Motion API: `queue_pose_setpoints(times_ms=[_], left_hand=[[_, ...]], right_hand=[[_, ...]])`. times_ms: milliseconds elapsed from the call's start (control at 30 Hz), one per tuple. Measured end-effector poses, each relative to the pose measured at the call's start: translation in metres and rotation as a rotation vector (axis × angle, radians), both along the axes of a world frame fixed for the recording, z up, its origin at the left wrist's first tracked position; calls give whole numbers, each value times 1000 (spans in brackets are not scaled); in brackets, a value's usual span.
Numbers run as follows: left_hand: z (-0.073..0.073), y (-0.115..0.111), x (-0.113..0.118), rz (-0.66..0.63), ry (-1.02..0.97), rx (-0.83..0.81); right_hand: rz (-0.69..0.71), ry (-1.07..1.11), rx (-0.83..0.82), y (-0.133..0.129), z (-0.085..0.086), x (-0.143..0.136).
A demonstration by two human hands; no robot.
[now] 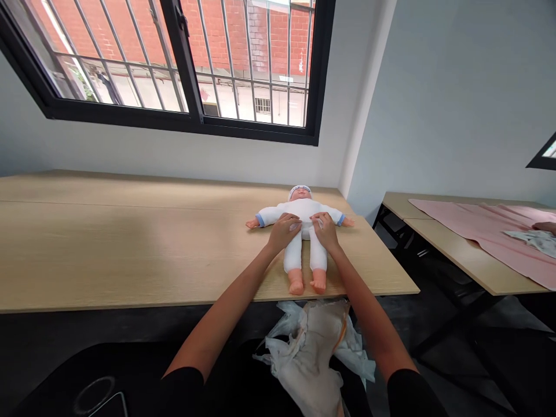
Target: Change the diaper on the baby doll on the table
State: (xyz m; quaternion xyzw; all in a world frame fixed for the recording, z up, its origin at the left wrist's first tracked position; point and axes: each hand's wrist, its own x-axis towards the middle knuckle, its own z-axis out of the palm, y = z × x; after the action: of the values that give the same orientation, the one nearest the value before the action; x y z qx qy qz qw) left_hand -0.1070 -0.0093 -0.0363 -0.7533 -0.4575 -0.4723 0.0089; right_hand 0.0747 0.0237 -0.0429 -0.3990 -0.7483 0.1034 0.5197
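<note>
A baby doll (pixel 303 209) lies on its back on the wooden table (pixel 130 249), head toward the wall and feet near the front edge. It has a white body with blue cuffs and a patterned cap, and its arms are spread. My left hand (pixel 284 230) is closed at the left side of the doll's waist, its fingertips pressed on white material. My right hand (pixel 324 230) is closed at the right side of the waist, fingers bent together. What either hand pinches is too small to make out.
Crumpled white diapers (pixel 315 347) lie on my lap below the table edge. To the right, a second table (pixel 469 255) carries a pink cloth (pixel 482 226), a white cloth (pixel 536 240) and another person's hand (pixel 545 226). A barred window is behind.
</note>
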Motion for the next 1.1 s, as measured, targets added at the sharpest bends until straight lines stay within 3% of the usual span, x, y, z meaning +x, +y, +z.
queue_pose_setpoints(times_ms=[167,333,533,1100], left_hand=[[2,-1,0,18,14,5],[1,0,-1,44,-5,-43],[4,-1,-1,37,34,-39],[1,6,-3,19,168,-6]], right_hand=[[-97,181,-71,9,-6,2],[-41,90,-88,10,-9,2],[-17,178,-145,9,-8,1],[-10,67,-91,9,-7,2]])
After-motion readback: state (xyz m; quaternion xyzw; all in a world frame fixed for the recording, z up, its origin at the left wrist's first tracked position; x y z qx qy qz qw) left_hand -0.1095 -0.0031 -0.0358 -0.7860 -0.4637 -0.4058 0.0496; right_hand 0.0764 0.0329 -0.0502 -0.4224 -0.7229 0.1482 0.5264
